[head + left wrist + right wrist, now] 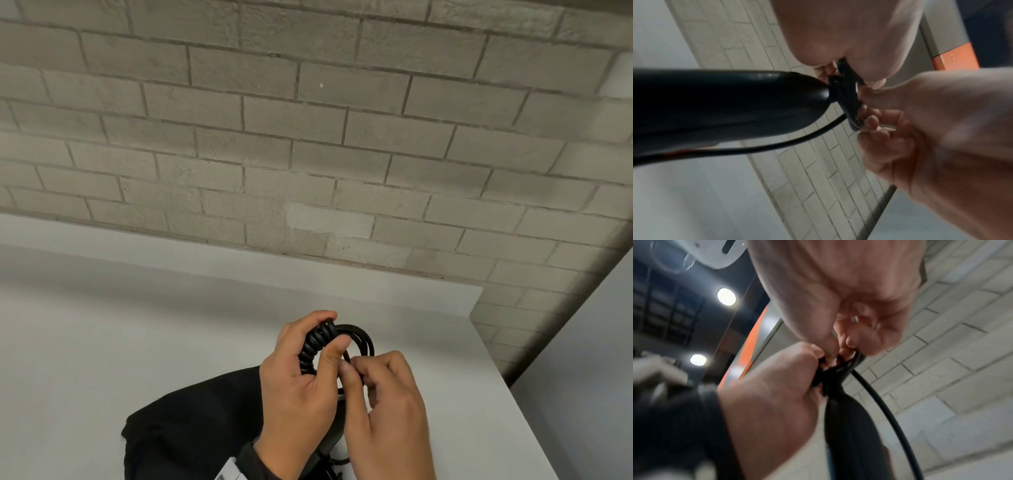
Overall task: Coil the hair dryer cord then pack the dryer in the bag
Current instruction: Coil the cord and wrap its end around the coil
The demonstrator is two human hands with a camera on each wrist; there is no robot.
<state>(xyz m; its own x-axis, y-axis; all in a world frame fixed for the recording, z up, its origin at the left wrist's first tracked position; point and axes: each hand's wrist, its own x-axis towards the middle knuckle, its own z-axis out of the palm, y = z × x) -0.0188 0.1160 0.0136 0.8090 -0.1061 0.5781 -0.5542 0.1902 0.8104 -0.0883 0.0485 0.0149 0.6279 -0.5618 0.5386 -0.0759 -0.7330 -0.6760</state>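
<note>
My left hand (308, 356) grips a bundle of black coiled cord (317, 342) above the white table, thumb pressed over the loops. My right hand (370, 380) pinches a strand of the cord (363, 339) just right of the bundle. The black hair dryer (715, 104) hangs below the hands, its handle end meeting the cord in the left wrist view; in the right wrist view the dryer (851, 434) drops beneath both fists, with a loose cord strand (879, 404) beside it. The black bag (191, 418) lies on the table under my left forearm.
A white table (137, 342) stands against a grey brick wall (308, 137). Its right edge runs diagonally near my right hand, with a gap and a pale surface beyond. Ceiling lights (726, 296) and an orange panel (953, 58) show in the wrist views.
</note>
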